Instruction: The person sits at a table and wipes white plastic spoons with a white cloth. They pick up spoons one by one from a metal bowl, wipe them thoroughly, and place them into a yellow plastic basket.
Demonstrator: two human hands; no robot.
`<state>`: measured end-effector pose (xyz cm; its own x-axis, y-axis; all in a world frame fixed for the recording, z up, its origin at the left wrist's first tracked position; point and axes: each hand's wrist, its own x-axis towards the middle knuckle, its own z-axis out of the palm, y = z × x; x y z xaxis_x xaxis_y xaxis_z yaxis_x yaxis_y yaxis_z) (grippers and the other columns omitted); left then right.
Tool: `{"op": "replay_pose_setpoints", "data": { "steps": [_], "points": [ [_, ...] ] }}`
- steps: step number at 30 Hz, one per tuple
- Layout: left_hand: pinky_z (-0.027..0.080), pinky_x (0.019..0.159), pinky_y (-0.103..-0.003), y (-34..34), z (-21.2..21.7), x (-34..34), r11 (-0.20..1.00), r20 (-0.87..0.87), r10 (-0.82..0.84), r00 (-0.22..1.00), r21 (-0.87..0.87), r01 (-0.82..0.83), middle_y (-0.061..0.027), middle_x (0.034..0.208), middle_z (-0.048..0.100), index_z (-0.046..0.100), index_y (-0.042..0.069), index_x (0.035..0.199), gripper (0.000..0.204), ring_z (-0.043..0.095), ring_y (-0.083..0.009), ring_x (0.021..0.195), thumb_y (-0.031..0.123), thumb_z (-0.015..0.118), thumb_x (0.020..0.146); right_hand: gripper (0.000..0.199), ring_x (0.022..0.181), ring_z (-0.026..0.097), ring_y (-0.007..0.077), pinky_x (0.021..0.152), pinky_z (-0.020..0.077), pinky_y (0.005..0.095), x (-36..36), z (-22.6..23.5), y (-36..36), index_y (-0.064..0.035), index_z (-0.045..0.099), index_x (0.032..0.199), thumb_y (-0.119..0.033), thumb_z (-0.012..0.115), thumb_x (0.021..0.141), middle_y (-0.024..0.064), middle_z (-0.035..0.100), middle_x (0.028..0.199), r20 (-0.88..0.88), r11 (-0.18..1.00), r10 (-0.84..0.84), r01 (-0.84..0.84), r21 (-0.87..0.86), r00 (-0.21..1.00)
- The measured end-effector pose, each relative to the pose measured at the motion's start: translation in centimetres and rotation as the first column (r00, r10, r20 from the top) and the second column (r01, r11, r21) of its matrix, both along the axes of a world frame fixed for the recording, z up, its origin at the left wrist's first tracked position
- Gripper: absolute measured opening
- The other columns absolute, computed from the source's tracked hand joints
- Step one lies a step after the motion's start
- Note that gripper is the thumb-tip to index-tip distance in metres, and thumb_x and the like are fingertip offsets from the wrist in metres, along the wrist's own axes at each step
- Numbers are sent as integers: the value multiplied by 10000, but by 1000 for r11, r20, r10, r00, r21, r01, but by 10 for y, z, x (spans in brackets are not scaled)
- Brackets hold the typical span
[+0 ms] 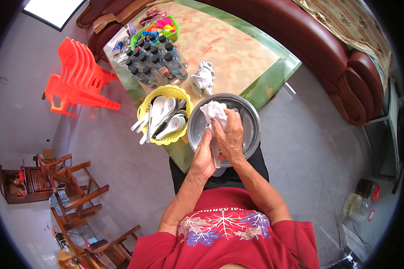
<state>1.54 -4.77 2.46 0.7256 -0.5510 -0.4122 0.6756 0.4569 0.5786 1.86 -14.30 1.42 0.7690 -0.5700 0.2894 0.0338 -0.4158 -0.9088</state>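
While the white spoon [216, 154] is sitting between both hands over the near side of the metal basin [251, 130], it is getting wiped with a white cloth [214, 110]. Right hand [230, 136] is closing around cloth and spoon from above; left hand [203, 157] is gripping the spoon from below, handle end poking out toward the body. Judging by the layout, work is mid-batch: a yellow basket [143, 110] just left of the basin is holding many white spoons; can't tell which are wiped. A second cloth [203, 77] is lying beyond on the worktop [238, 54], near a cluster of dark-capped bottles [155, 60].
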Motion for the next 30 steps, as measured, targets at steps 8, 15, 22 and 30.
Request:
{"op": "replay_pose_setpoints", "data": {
  "steps": [8,15,22,30],
  "points": [
    [423,940,-362,11,-46,3,992,-30,125,992,-31,-126,-55,1174,554,448,111,1242,397,525,-196,1075,388,330,982,385,778,567,394,685,447,465,-27,-23,6,3,522,970,-291,643,752,218,565,826,-360,973,226,-224,49,905],
    [480,817,-343,19,-30,14,980,45,197,979,-2,-197,-116,1116,578,489,69,1145,367,565,-197,958,376,391,969,402,675,593,324,644,459,392,-64,-10,-5,57,571,847,-325,651,750,221,593,724,-298,743,594,-369,558,747],
    [494,813,-422,24,-40,20,973,-48,92,995,-207,-101,-127,1129,566,479,93,1161,329,519,-281,1087,334,344,982,211,703,542,91,620,456,272,-84,-29,11,-10,585,926,-128,631,757,33,574,765,-147,879,386,-315,358,911],
    [444,889,-374,31,-46,25,957,-135,264,955,-88,-277,-86,1032,596,541,100,1076,236,550,-185,993,271,422,966,224,722,566,116,643,470,267,-67,18,-16,7,578,942,-135,628,776,60,597,797,-49,724,398,-280,631,916]
  ]
}}
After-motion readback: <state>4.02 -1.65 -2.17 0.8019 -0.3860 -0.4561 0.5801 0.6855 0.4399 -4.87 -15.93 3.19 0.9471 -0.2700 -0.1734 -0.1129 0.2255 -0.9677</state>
